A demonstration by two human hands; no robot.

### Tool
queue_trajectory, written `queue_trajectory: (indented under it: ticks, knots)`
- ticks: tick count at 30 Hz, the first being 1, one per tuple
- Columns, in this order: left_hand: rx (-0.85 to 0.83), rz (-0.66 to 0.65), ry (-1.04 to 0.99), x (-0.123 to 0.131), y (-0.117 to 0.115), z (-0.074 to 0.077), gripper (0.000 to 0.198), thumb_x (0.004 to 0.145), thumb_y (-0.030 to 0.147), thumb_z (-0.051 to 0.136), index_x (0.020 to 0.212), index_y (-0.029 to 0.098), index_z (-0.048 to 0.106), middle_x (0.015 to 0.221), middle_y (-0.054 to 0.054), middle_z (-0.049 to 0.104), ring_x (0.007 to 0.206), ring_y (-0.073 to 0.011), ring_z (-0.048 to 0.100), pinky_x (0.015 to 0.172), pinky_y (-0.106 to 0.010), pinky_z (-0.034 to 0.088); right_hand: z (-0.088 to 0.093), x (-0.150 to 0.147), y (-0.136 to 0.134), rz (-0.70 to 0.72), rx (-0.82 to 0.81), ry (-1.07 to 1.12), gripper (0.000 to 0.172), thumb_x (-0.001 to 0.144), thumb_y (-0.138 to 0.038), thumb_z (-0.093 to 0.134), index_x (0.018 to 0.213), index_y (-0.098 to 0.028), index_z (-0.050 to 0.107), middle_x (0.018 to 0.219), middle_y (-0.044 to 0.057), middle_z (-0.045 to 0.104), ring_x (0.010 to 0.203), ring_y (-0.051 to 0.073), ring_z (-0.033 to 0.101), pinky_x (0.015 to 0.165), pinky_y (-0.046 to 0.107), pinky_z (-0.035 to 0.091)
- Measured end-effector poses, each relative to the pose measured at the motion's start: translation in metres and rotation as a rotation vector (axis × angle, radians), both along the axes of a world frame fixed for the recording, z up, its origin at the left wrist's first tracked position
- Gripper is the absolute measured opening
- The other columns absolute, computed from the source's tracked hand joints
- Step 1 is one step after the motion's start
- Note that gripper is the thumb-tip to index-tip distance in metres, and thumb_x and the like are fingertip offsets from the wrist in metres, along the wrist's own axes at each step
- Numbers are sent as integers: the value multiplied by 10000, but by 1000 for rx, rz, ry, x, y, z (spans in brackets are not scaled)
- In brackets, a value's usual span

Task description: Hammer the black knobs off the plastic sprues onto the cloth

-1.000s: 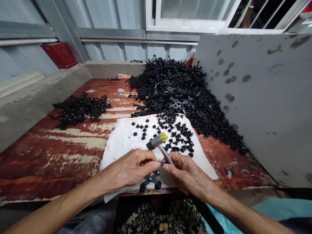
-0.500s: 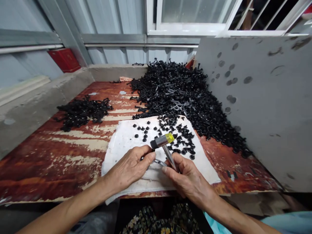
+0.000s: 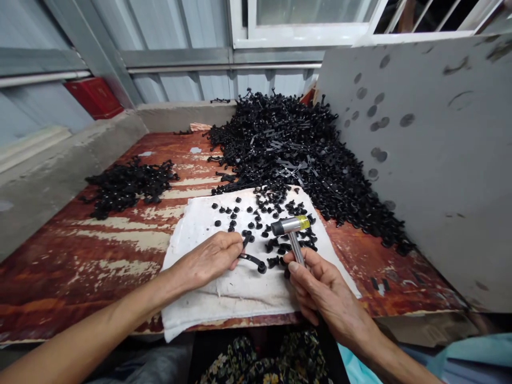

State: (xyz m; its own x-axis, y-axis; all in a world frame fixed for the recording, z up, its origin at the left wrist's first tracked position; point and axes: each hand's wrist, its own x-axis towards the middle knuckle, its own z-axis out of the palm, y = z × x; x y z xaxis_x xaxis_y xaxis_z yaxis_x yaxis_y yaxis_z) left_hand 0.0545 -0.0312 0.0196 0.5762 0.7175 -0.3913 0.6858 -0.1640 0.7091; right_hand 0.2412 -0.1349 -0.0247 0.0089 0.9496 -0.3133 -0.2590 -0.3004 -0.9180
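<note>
From where I stand, the person's left hand point(image 3: 218, 256) pinches a black jointed strip point(image 3: 253, 259) over the white cloth point(image 3: 192, 304), its fingers closed on one end and two knobbed arms poking out toward the right; I can't tell if it touches the cloth. The right hand point(image 3: 320, 282) has its fingers wrapped around the handle of a small hammer point(image 3: 291, 226), its yellow-tipped head raised above scattered black pegs point(image 3: 272, 245). Behind, a big black heap point(image 3: 280, 144) covers the worn red counter point(image 3: 100, 266), with a smaller pile point(image 3: 128, 186) to the left.
</note>
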Motion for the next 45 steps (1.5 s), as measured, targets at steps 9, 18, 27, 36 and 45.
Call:
queue_trajectory:
  ticks: [9, 18, 27, 36, 45]
  knots:
    - [-14, 5, -96, -9, 2, -13, 395, 870, 513, 376, 624, 205, 397, 519, 75, 334, 457, -77, 242, 443, -214, 200, 1, 1, 3, 9, -6, 17, 370, 769, -515, 635, 916, -220, 467, 458, -161, 319, 319, 32, 195, 286, 139, 237]
    - [-14, -5, -91, -5, 3, -13, 368, 848, 490, 387, 613, 207, 380, 521, 74, 340, 466, -76, 262, 448, -219, 203, 2, 2, 2, 15, -7, 18, 359, 773, -506, 632, 920, -223, 466, 451, -163, 308, 330, 38, 184, 289, 141, 238]
    - [-10, -5, -68, 1, 3, -9, 365, 838, 497, 364, 609, 213, 372, 517, 73, 332, 469, -80, 269, 449, -227, 212, -1, 2, 2, 31, -7, 8, 379, 775, -522, 623, 927, -216, 461, 444, -165, 306, 328, 39, 195, 291, 140, 242]
    - [-16, -18, -40, 1, 3, -9, 354, 832, 492, 364, 618, 211, 374, 516, 77, 317, 468, -77, 257, 447, -225, 208, 1, 2, 1, 25, -13, 12, 351, 775, -491, 625, 919, -217, 462, 447, -163, 315, 330, 37, 200, 291, 140, 250]
    - [-12, -20, -43, 2, 5, -9, 360, 833, 497, 370, 617, 210, 357, 518, 77, 315, 471, -74, 265, 441, -208, 219, 1, 3, 3, 28, -1, 19, 362, 771, -510, 631, 909, -219, 465, 455, -165, 304, 336, 35, 183, 289, 137, 252]
